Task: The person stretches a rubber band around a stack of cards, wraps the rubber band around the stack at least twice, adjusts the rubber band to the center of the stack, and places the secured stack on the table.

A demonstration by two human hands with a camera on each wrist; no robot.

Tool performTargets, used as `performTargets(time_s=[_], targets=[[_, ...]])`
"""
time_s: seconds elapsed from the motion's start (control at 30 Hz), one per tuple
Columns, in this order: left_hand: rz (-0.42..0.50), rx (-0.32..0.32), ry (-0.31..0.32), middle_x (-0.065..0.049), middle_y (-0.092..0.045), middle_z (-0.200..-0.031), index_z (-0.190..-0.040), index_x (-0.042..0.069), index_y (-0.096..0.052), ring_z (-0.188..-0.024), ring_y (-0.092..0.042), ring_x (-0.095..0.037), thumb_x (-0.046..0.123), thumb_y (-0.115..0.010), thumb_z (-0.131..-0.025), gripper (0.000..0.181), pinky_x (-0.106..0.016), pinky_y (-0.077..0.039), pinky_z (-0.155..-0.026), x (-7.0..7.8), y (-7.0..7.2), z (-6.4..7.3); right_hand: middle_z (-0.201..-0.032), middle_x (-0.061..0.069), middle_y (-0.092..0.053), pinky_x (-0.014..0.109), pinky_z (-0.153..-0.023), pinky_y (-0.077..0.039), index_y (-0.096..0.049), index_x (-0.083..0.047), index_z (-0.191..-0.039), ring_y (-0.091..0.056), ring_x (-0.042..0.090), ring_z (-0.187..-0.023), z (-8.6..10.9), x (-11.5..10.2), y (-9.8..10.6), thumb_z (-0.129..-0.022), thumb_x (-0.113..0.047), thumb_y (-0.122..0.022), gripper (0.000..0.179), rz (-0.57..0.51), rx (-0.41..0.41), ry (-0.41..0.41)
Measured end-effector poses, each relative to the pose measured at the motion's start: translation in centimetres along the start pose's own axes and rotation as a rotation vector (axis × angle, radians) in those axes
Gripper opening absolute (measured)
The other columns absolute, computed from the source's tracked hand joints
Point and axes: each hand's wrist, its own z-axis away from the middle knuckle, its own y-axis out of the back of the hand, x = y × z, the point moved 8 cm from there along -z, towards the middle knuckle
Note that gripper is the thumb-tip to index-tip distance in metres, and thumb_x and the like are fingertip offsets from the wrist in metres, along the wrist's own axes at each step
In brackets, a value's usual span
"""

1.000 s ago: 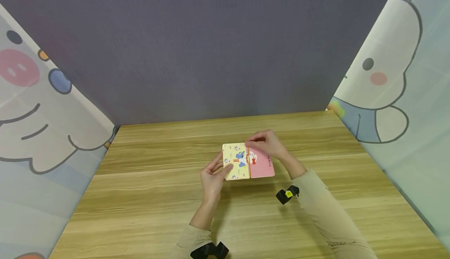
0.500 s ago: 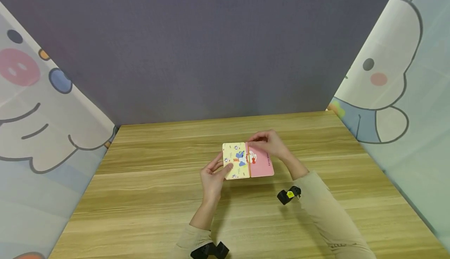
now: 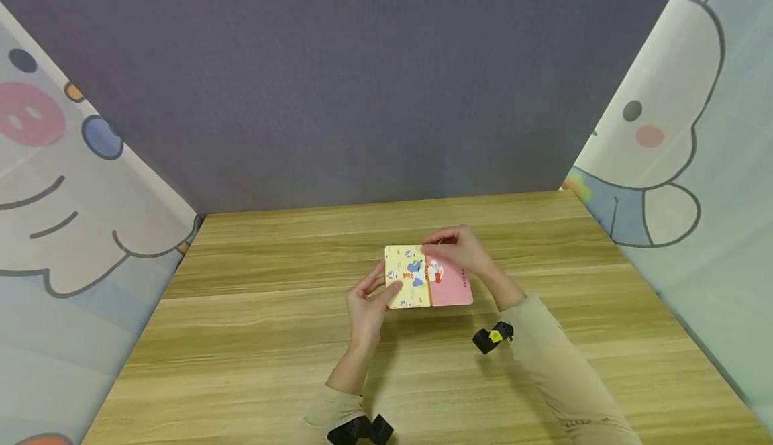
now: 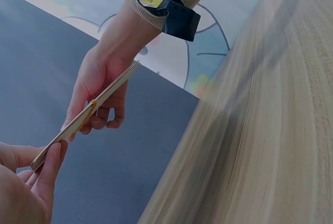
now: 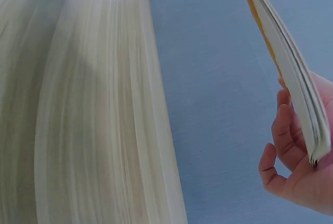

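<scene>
A small notebook (image 3: 449, 284), with a yellow and a pink half printed with cartoon animals, is held up above the table. Its layered page edges show in the right wrist view. Around its middle runs an orange-yellow rubber band (image 4: 91, 107). My left hand (image 3: 366, 307) grips the yellow end, thumb on the cover and fingers behind. At the far edge, near the middle, my right hand (image 3: 461, 250) pinches at the rubber band, its thumb over the cover. The right fingertips are partly hidden from the head camera.
A wood-grain table (image 3: 260, 337) lies below both hands. A dark grey panel (image 3: 374, 96) rises along its back edge. Cartoon-printed curtains (image 3: 670, 129) flank the sides. Black wrist cameras (image 3: 492, 337) sit on the sleeves.
The notebook has shifted very slightly to the right. The right hand moved right a little, then back left along the top edge. The left hand keeps its hold.
</scene>
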Motion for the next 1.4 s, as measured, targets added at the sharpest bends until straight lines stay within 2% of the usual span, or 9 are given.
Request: performTargets(time_s=[0.1, 0.33, 0.43, 0.6, 0.8, 1.1, 1.33, 1.4], targets=[[0.013, -0.003, 0.007, -0.021, -0.063, -0.088, -0.115, 0.001, -0.057, -0.059, -0.064, -0.015, -0.004, -0.070, -0.071, 0.046, -0.018, -0.049, -0.045, 0.0, 0.0, 0.0, -0.086, 0.020, -0.064, 0.021, -0.058, -0.048, -0.064, 0.008, -0.094, -0.058, 0.018, -0.070, 0.4, -1.3, 0.3, -0.078, -0.002, -0.065, 0.019, 0.026, 0.031, 0.026], [-0.003, 0.028, -0.002, -0.016, -0.065, -0.085, -0.115, 0.000, -0.057, -0.053, -0.061, -0.011, -0.003, -0.071, -0.070, 0.047, -0.016, -0.046, -0.041, 0.1, 0.3, -0.1, -0.093, 0.023, -0.063, 0.021, -0.058, -0.049, -0.063, 0.010, -0.097, -0.059, 0.029, -0.076, 1.1, -1.7, 1.4, -0.080, -0.001, -0.063, 0.020, -0.001, 0.129, 0.040], [0.004, 0.044, 0.003, -0.015, -0.065, -0.084, -0.115, 0.000, -0.058, -0.052, -0.061, -0.010, -0.003, -0.071, -0.070, 0.047, -0.016, -0.046, -0.041, 0.0, 0.5, -0.2, -0.096, 0.022, -0.062, 0.022, -0.063, -0.050, -0.062, 0.009, -0.099, -0.059, 0.032, -0.083, 1.3, -0.7, 1.9, -0.081, -0.004, -0.064, 0.023, -0.018, 0.163, 0.041], [-0.002, 0.060, 0.003, -0.015, -0.065, -0.083, -0.114, -0.001, -0.058, -0.050, -0.059, -0.009, -0.004, -0.071, -0.070, 0.046, -0.015, -0.045, -0.041, 0.0, 0.8, -0.3, -0.106, 0.020, -0.059, 0.021, -0.074, -0.049, -0.060, 0.006, -0.106, -0.056, 0.026, -0.092, 2.0, 1.1, 2.7, -0.082, -0.008, -0.064, 0.029, -0.030, 0.248, 0.015], [0.003, 0.068, -0.006, -0.016, -0.065, -0.084, -0.115, 0.000, -0.057, -0.054, -0.062, -0.012, -0.005, -0.071, -0.070, 0.047, -0.015, -0.046, -0.041, 0.1, 1.2, -0.5, -0.110, 0.019, -0.057, 0.020, -0.075, -0.049, -0.059, 0.005, -0.109, -0.057, 0.021, -0.092, 3.5, 1.7, 3.2, -0.081, -0.008, -0.065, 0.031, -0.097, 0.348, 0.009], [0.021, 0.081, 0.015, -0.016, -0.064, -0.084, -0.116, 0.003, -0.057, -0.061, -0.064, -0.016, -0.005, -0.070, -0.070, 0.048, -0.022, -0.051, -0.047, 0.1, 1.6, -0.5, -0.105, 0.024, -0.058, 0.018, -0.069, -0.050, -0.056, 0.010, -0.109, -0.057, 0.024, -0.084, 5.4, 2.4, 2.8, -0.080, 0.001, -0.063, 0.031, -0.139, 0.457, -0.034], [0.035, 0.107, 0.011, -0.020, -0.064, -0.089, -0.115, 0.003, -0.059, -0.063, -0.065, -0.019, -0.005, -0.071, -0.070, 0.047, -0.025, -0.052, -0.049, 0.2, 1.7, -0.9, -0.100, 0.025, -0.058, 0.029, -0.065, -0.054, -0.057, 0.011, -0.108, -0.057, 0.020, -0.080, 6.3, 2.7, 1.5, -0.081, 0.006, -0.059, 0.028, -0.177, 0.457, -0.074], [0.029, 0.109, 0.009, -0.022, -0.063, -0.090, -0.115, 0.004, -0.059, -0.064, -0.065, -0.020, -0.005, -0.071, -0.070, 0.047, -0.025, -0.052, -0.049, 0.1, 1.8, -1.0, -0.099, 0.025, -0.058, 0.028, -0.064, -0.054, -0.058, 0.011, -0.107, -0.058, 0.022, -0.080, 6.5, 2.8, 1.2, -0.081, 0.006, -0.059, 0.027, -0.187, 0.465, -0.075]])
